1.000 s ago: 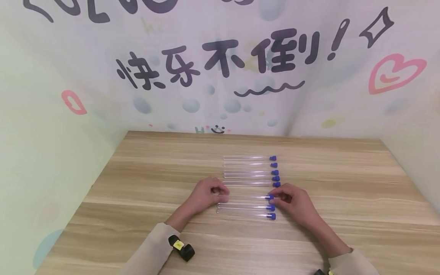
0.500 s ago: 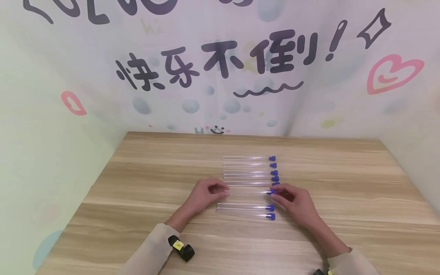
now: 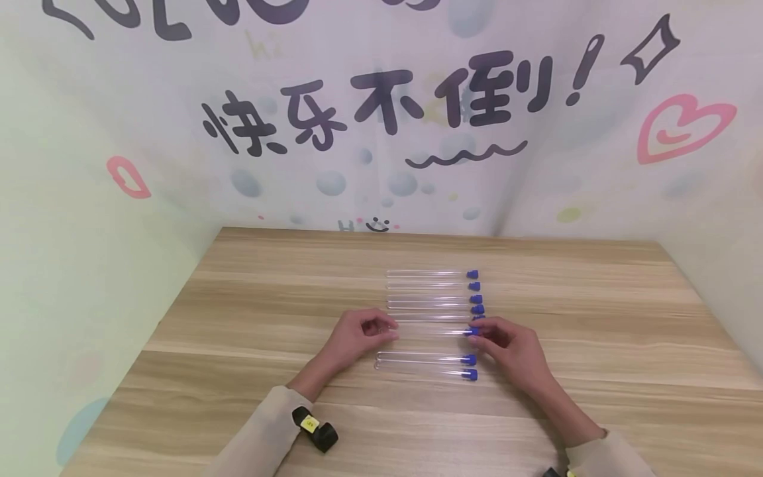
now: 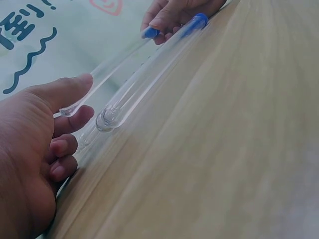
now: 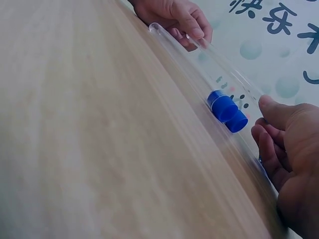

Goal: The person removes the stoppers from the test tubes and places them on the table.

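A clear test tube with a blue cap (image 3: 435,332) lies level between my two hands. My left hand (image 3: 357,338) pinches its rounded end between thumb and forefinger, as the left wrist view shows. At the other end, the thumb and fingers of my right hand (image 3: 515,348) pinch the blue cap, which they partly cover. Two more capped test tubes (image 3: 423,364) lie nearer to me on the table. Beyond the held tube, several like tubes (image 3: 426,286) lie in a row, caps to the right; my right fingers hide part of the closest one's cap.
All the tubes are on a wood-grain table (image 3: 238,285). A pale printed curtain (image 3: 310,132) with dark characters rises behind the table's back edge. Each wrist wears a black strap; the left strap (image 3: 314,429) bears a yellow label.
Both hands have carried the pinched test tube a little away from me, toward the far row. The gap to the two near tubes has widened. Those tubes have not moved.
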Tool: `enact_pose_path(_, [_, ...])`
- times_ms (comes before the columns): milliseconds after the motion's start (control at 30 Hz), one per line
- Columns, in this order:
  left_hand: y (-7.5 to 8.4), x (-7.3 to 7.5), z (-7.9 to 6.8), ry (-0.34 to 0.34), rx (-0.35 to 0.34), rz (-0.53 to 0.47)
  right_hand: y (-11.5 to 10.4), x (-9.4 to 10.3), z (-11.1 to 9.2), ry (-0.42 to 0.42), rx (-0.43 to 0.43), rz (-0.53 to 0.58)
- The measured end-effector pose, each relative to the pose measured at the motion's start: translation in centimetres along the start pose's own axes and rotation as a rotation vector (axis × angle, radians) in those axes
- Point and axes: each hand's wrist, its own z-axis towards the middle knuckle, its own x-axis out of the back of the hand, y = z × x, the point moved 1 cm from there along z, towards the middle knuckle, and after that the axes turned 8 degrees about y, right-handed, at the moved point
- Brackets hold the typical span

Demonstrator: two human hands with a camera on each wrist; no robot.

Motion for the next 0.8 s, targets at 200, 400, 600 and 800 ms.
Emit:
enact_pose_path(200, [0.17, 0.03, -0.05, -0.002, -0.006, -0.006, -0.12, -0.10, -0.01, 0.021, -0.013, -0.015])
enact_pose_path(400, [0.26, -0.07, -0.07, -0.017, -0.006, -0.021, -0.18, -0.16, 0.01, 0.053, -0.040, -0.050])
enact_pose_path(600, [0.35, -0.14, -0.11, -0.020, -0.007, -0.020, -0.13, -0.28, 0.04, 0.063, -0.071, -0.073])
enact_pose_path(800, [0.35, -0.19, -0.11, -0.024, -0.011, -0.031, -0.14, -0.28, 0.00, 0.077, -0.090, -0.094])
